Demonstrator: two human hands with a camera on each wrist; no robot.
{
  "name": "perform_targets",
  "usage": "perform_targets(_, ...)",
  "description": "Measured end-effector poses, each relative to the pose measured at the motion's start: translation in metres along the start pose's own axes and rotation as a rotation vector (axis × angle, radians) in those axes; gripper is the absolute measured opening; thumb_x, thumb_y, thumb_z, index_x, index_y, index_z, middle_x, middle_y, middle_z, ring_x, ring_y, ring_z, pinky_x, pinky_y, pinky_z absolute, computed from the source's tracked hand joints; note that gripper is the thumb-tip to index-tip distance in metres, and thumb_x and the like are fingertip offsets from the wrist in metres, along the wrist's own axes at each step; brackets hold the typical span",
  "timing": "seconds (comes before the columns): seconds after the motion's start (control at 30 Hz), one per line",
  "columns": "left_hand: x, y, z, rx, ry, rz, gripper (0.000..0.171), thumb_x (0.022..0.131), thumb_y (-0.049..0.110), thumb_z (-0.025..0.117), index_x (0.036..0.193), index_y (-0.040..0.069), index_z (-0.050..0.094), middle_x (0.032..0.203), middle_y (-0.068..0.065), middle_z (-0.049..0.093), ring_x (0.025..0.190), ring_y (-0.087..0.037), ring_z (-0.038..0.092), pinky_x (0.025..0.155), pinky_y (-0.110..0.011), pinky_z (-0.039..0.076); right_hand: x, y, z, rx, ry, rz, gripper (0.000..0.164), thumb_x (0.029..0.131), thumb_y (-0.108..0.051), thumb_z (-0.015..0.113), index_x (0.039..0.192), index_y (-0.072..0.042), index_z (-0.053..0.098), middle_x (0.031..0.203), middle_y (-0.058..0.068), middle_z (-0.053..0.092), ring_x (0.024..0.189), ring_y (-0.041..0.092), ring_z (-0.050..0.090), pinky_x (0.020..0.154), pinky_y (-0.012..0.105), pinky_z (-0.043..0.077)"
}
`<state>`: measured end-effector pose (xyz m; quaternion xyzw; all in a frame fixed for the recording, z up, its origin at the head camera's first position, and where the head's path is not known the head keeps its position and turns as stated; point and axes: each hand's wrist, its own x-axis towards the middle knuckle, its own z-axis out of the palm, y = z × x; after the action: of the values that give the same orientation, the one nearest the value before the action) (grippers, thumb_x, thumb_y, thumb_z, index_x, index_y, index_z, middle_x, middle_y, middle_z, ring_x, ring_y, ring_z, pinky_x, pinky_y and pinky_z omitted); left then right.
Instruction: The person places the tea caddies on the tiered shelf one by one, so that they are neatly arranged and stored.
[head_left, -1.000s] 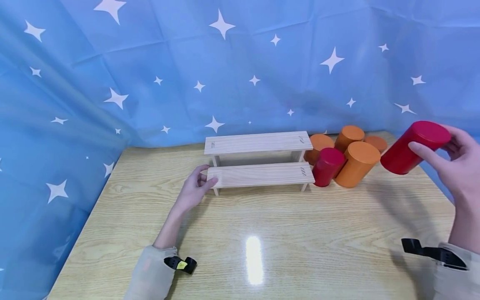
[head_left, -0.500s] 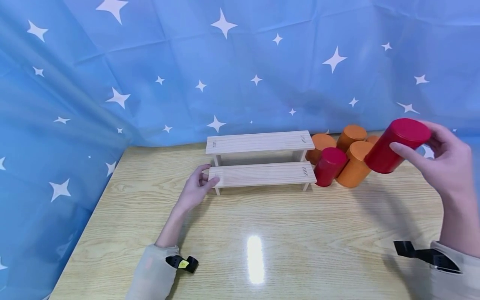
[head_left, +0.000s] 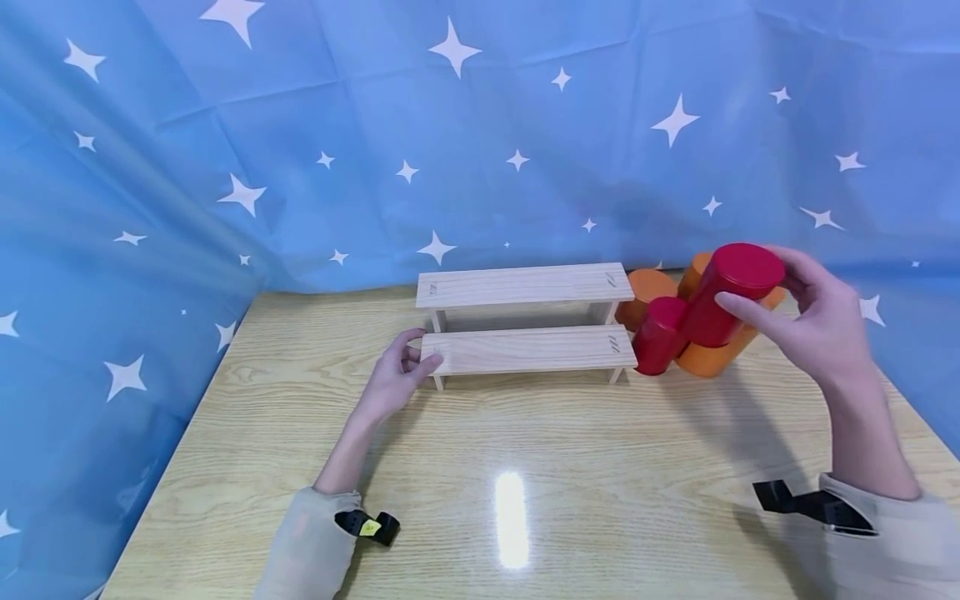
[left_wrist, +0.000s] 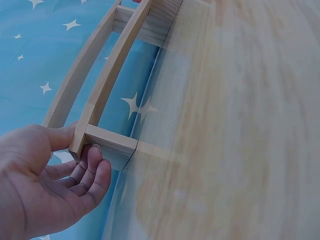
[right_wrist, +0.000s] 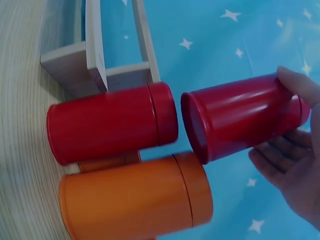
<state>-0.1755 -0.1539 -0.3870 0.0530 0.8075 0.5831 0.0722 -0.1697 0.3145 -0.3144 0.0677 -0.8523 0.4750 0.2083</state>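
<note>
A two-step wooden rack (head_left: 525, 350) stands at the back of the table. My left hand (head_left: 393, 375) grips the left end of its lower step, thumb on top and fingers beneath, as the left wrist view also shows (left_wrist: 107, 90). My right hand (head_left: 817, 321) holds a red canister (head_left: 723, 292) up in the air, tilted, thumb on its near side. In the right wrist view the held canister (right_wrist: 245, 117) hangs above a standing red canister (right_wrist: 112, 122) and an orange canister (right_wrist: 135, 197). The held one partly hides the orange canisters in the head view.
Several orange canisters (head_left: 648, 292) stand close together at the right end of the rack. A blue cloth with white stars (head_left: 517, 125) hangs behind and to the left of the wooden table (head_left: 600, 475).
My right hand has carried the red canister leftward, from the right edge to above the standing canisters. My left hand stays on the rack.
</note>
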Motion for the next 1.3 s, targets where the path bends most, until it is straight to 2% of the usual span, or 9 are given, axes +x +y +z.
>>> perform_targets(0.13,0.000,-0.001,0.000,-0.001,-0.003,0.004,0.061,0.101,0.009,0.064,0.150,-0.010,0.033,0.103,-0.018,0.056,0.094,-0.041,0.059,0.083,-0.051,0.052,0.001,-0.001,0.009,0.006,-0.018,-0.026,0.061,0.085,-0.002,0.080,0.141,-0.013,0.058,0.121,-0.011,0.062,0.111,0.007,0.055,0.086,0.009,0.044)
perform_targets(0.33,-0.001,0.000,0.000,0.014,0.007,0.004,0.061,0.100,0.010,0.064,0.150,-0.010,0.034,0.102,-0.017,0.055,0.087,-0.027,0.057,0.081,-0.049,0.052,0.002,-0.004,0.021,-0.004,-0.048,-0.042,0.062,0.084,-0.005,0.081,0.141,-0.013,0.059,0.120,-0.011,0.063,0.112,0.008,0.055,0.086,0.010,0.043)
perform_targets(0.47,0.001,-0.003,0.001,0.006,0.003,0.000,0.062,0.100,0.009,0.064,0.150,-0.010,0.033,0.102,-0.017,0.055,0.091,-0.034,0.059,0.084,-0.052,0.052,0.003,-0.006,0.028,0.014,-0.061,-0.063,0.060,0.084,-0.005,0.081,0.140,-0.012,0.060,0.118,-0.009,0.064,0.109,0.009,0.057,0.086,0.012,0.045)
perform_targets(0.6,0.010,-0.019,0.002,0.000,0.003,-0.008,0.063,0.100,0.010,0.064,0.151,-0.009,0.032,0.103,-0.016,0.054,0.095,-0.041,0.058,0.083,-0.052,0.051,0.004,-0.008,0.036,0.038,-0.072,-0.077,0.060,0.084,-0.004,0.081,0.139,-0.011,0.060,0.118,-0.007,0.065,0.107,0.011,0.058,0.085,0.013,0.046)
perform_targets(0.7,0.017,-0.033,0.001,-0.001,0.008,-0.003,0.065,0.100,0.013,0.065,0.152,-0.006,0.031,0.104,-0.016,0.055,0.095,-0.040,0.059,0.082,-0.051,0.051,0.005,-0.009,0.041,0.053,-0.077,-0.077,0.059,0.084,-0.004,0.080,0.139,-0.011,0.060,0.118,-0.006,0.064,0.107,0.012,0.058,0.085,0.013,0.046)
perform_targets(0.8,0.019,-0.039,0.001,0.001,0.014,0.007,0.067,0.099,0.018,0.067,0.153,-0.003,0.033,0.105,-0.015,0.056,0.094,-0.037,0.060,0.080,-0.047,0.052,0.006,-0.011,0.046,0.061,-0.086,-0.074,0.060,0.084,-0.004,0.080,0.140,-0.011,0.059,0.120,-0.006,0.064,0.107,0.012,0.058,0.085,0.013,0.047)
perform_targets(1.0,0.019,-0.040,0.000,0.002,0.018,0.016,0.066,0.099,0.022,0.068,0.152,-0.001,0.036,0.105,-0.014,0.057,0.091,-0.032,0.063,0.077,-0.040,0.053,0.009,-0.016,0.059,0.068,-0.115,-0.071,0.062,0.084,-0.005,0.081,0.140,-0.012,0.058,0.118,-0.008,0.064,0.100,0.013,0.059,0.078,0.015,0.049)
perform_targets(1.17,0.018,-0.038,-0.001,0.002,0.018,0.016,0.066,0.099,0.021,0.068,0.152,-0.001,0.036,0.104,-0.014,0.057,0.090,-0.031,0.064,0.077,-0.038,0.054,0.009,-0.022,0.073,0.080,-0.177,-0.096,0.063,0.082,-0.004,0.082,0.140,-0.012,0.058,0.117,-0.006,0.064,0.098,0.013,0.063,0.074,0.016,0.054)
perform_targets(1.3,0.018,-0.038,-0.001,0.005,0.022,0.014,0.066,0.099,0.021,0.068,0.151,-0.001,0.036,0.104,-0.014,0.057,0.089,-0.028,0.064,0.076,-0.037,0.054,0.008,-0.024,0.087,0.041,-0.222,-0.110,0.064,0.082,-0.010,0.084,0.140,-0.016,0.058,0.118,-0.005,0.064,0.097,0.012,0.064,0.073,0.018,0.054)
